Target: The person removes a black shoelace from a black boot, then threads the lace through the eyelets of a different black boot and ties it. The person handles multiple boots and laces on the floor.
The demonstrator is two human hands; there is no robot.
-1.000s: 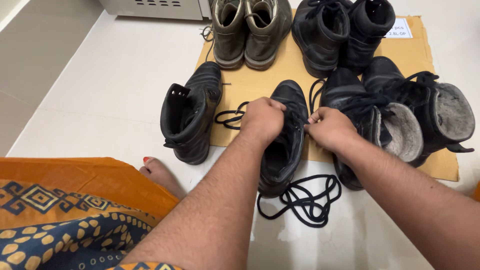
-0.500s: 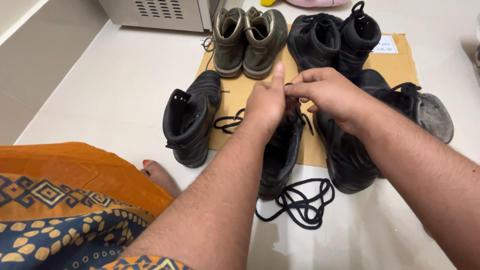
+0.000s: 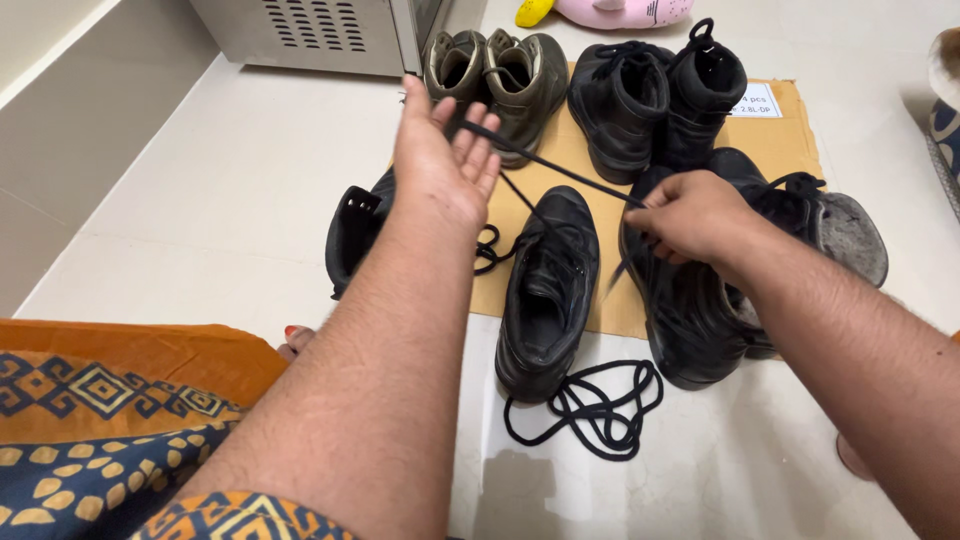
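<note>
The black lace (image 3: 560, 165) has been drawn out of the black boot (image 3: 548, 290) in the last half second and now runs taut above it, so that length is free of the eyelets. The left hand (image 3: 440, 160) is raised with splayed, released fingers, the lace crossing them; the right hand (image 3: 690, 215) is clenched on the lace, low over the cardboard sheet (image 3: 560, 140) on the floor.

Bright, even light (soft shadows)
</note>
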